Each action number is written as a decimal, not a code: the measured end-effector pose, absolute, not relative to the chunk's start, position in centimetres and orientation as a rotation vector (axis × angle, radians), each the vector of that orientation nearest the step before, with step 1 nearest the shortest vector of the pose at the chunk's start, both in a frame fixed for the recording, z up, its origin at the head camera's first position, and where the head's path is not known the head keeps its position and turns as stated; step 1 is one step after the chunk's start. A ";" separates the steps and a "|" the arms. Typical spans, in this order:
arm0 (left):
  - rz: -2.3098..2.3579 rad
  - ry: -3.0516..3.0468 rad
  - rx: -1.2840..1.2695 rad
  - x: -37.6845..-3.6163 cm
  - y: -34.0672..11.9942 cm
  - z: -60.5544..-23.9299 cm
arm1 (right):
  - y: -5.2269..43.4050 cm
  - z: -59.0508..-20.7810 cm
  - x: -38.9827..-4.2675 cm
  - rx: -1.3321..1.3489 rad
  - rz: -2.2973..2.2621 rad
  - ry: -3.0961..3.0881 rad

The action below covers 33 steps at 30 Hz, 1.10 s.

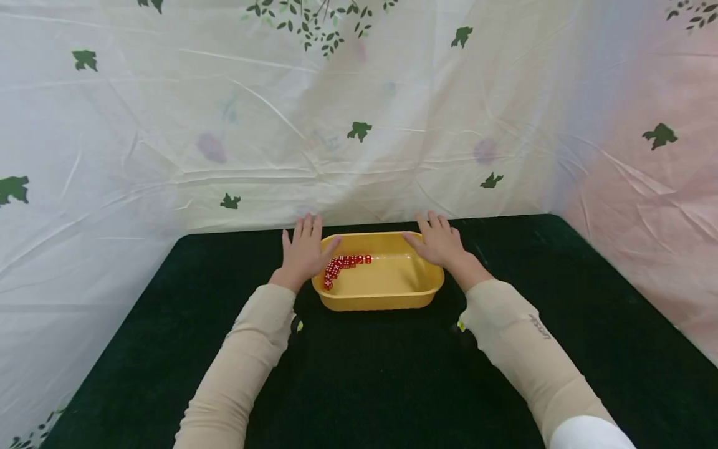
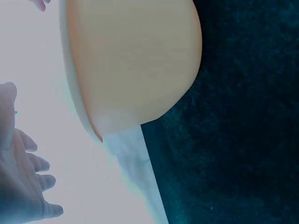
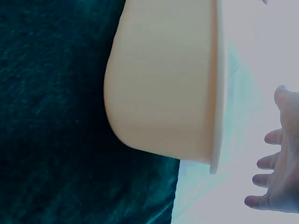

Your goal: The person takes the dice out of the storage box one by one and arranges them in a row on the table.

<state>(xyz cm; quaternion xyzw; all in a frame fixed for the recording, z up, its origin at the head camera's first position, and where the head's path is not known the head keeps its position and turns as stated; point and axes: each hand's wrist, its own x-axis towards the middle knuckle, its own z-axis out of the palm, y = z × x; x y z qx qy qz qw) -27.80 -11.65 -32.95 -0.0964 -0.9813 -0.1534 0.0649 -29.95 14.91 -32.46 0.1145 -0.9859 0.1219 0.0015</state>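
Observation:
A yellow plastic basin (image 1: 387, 302) stands on the dark green cloth, with several red dice (image 1: 336, 265) bunched in a curve along its left and back-left inside. Over the basin's left end is my left hand (image 1: 305, 254), fingers spread and straight, holding nothing. Its fingers (image 2: 38, 162) show apart from the basin wall (image 2: 135, 60) in the left wrist view. At the right end hovers my right hand (image 1: 440, 245), also spread and holding nothing. In the right wrist view a gap separates that hand (image 3: 286, 158) from the basin's side (image 3: 161, 79). The dice are hidden in both wrist views.
Dark green cloth (image 1: 376, 374) covers the table around the basin. A white curtain (image 1: 359, 174) with green leaf prints hangs right behind the table's back edge, and curtains also rise at the left and right sides.

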 end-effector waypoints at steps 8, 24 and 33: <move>-0.589 -2.905 -0.299 -27.8 -12.0 -32.8 | 13.6 -31.8 -29.8 0.350 0.534 -3.039; -1.111 -2.637 -0.285 -27.7 -12.9 -33.5 | 9.9 -31.7 -29.7 0.318 0.880 -2.826; -1.447 -2.525 -0.149 -27.6 -12.8 -34.3 | 8.7 -32.8 -30.0 0.303 1.203 -2.630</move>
